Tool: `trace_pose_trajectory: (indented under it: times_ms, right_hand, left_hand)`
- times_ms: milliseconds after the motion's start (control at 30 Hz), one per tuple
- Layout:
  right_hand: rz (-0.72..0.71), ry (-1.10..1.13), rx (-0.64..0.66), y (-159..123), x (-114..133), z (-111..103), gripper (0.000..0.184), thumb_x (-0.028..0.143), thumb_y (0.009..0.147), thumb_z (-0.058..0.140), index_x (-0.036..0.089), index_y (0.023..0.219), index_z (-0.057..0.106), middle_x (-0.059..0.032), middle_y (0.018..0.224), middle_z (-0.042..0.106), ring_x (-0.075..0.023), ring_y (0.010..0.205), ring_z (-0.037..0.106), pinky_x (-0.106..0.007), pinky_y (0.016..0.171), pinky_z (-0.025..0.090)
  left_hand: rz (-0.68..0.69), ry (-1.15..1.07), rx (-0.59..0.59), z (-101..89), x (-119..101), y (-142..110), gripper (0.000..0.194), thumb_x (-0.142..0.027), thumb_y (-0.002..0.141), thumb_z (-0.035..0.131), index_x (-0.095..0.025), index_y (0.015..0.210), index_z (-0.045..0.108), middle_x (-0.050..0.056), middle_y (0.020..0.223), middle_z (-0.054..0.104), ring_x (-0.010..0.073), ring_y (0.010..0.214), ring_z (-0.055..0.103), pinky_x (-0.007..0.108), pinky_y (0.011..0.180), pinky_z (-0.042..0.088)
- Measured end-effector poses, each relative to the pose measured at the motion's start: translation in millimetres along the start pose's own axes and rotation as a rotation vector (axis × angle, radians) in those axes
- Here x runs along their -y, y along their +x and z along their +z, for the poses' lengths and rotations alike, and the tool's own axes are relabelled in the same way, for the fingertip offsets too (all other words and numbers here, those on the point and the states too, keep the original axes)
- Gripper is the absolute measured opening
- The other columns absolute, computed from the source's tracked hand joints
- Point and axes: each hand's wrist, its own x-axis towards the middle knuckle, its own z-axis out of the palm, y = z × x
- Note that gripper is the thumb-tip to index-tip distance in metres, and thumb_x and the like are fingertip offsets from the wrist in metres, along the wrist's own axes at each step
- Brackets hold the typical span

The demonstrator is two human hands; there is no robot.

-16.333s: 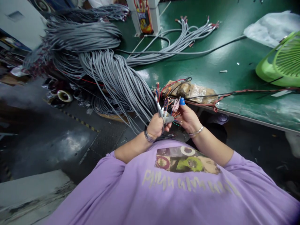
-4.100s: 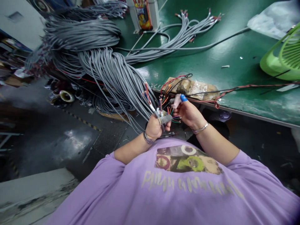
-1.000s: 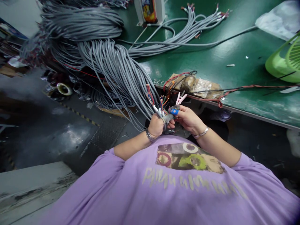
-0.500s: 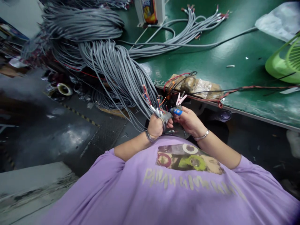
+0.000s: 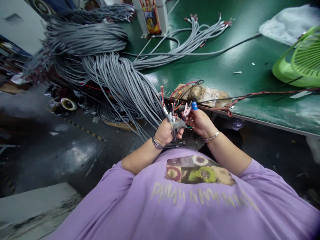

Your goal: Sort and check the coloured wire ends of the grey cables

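Clutching gray cables [image 5: 168,117] in the left grip [image 5: 164,132], holding a pink clip [image 5: 186,110] beside their colored wires [image 5: 173,108] with the right grip [image 5: 201,122].

A glossy green bench [image 5: 212,78] fills the upper right of the frame, its left end hidden under a large grey hank [image 5: 105,36] of cable. On it lie a smaller cable bundle [image 5: 172,58] with bared ends at upper centre, a white stand [image 5: 163,16] just behind, a plastic bag [image 5: 280,28] and green fan [image 5: 282,74] at upper right, a pale scrap [image 5: 237,72], and a taped brown block [image 5: 212,96] at the front edge. The dark floor [image 5: 75,150], lower left, bears a yellow-and-black stripe [image 5: 85,130].
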Motion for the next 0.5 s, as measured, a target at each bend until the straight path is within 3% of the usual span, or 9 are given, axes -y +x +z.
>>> trace_pose_trajectory:
  times_ms: [233, 500]
  right_hand:
    - [-0.011, 0.107, -0.044, 9.2, -11.6, 1.0, 0.064, 0.081, 0.069, 0.07, 0.02, 0.089, 0.067, 0.0011, 0.068, 0.064, -0.0134, 0.062, 0.058, -0.028, 0.057, 0.045]
    - [-0.037, 0.145, -0.065, 7.5, -10.5, 7.4, 0.056, 0.074, 0.072, 0.074, 0.019, 0.079, 0.065, 0.002, 0.067, 0.063, -0.0109, 0.057, 0.052, -0.029, 0.058, 0.043]
  left_hand:
    - [-0.032, 0.013, 0.015, -1.0, 2.5, 5.9, 0.048, -0.049, 0.053, 0.087, -0.016, 0.071, 0.057, -0.002, 0.047, 0.058, 0.0097, 0.036, 0.05, 0.02, 0.034, 0.039]
    - [-0.055, 0.027, -0.008, 0.7, 4.2, 5.9, 0.048, -0.046, 0.048, 0.088, -0.016, 0.066, 0.056, -0.001, 0.044, 0.057, 0.0098, 0.032, 0.048, 0.021, 0.033, 0.038]
